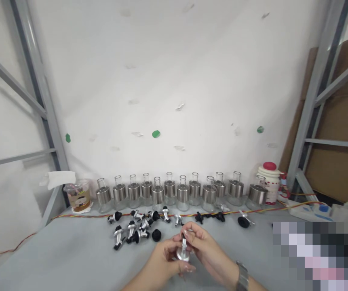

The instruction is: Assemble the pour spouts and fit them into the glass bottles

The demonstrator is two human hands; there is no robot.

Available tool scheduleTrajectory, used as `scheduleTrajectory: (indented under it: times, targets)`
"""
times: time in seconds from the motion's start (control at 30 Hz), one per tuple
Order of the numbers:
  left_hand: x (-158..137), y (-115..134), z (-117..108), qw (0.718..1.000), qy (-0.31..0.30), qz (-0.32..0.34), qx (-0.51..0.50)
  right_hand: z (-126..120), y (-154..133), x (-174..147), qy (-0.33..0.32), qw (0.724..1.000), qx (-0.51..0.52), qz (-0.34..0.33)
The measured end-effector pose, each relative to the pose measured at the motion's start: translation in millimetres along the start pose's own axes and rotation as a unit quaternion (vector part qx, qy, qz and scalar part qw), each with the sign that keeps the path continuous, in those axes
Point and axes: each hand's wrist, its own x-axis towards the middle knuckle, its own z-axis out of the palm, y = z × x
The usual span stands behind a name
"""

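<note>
Low over the front of the table, my left hand (164, 258) grips the round silver base of a bottle pourer (183, 251), thumb below and fingers behind. My right hand (205, 244), with a watch on its wrist, pinches the upper end of the same pourer, where a dark tip shows between thumb and forefinger. The underside of the pourer is hidden by my fingers. To the left of my hands lie several silver and black pourers (131, 229) and a black round cap (156, 235). Beyond my right hand is another pourer with a black base (244, 221).
Glass bottles with metal sleeves (182, 193) line the wall. A cup of brown drink (79, 198) stands at left, a white jar with a red lid (271, 186) at right. Twisted wires (91, 216) cross the grey table (70, 246) to a power strip (308, 211). Metal posts flank both sides.
</note>
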Motion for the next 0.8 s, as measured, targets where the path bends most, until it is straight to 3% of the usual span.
scheduleTrajectory:
  times: [0.37, 0.7, 0.8]
  targets:
    - [-0.6, 0.8, -0.9, 1.000, -0.008, -0.010, -0.012, -1.9, 2.9, 0.9, 0.003, 1.000, 0.002, -0.004]
    - [-5.1, 13.4, -2.9, 0.999, -0.012, -0.003, -0.041, -4.3, 5.7, 2.3, 0.032, 0.994, -0.094, -0.035]
    - [-3.4, 11.2, -4.3, 1.000, 0.005, 0.005, -0.026, -9.5, -4.4, 4.1, 0.012, 0.979, -0.200, -0.042]
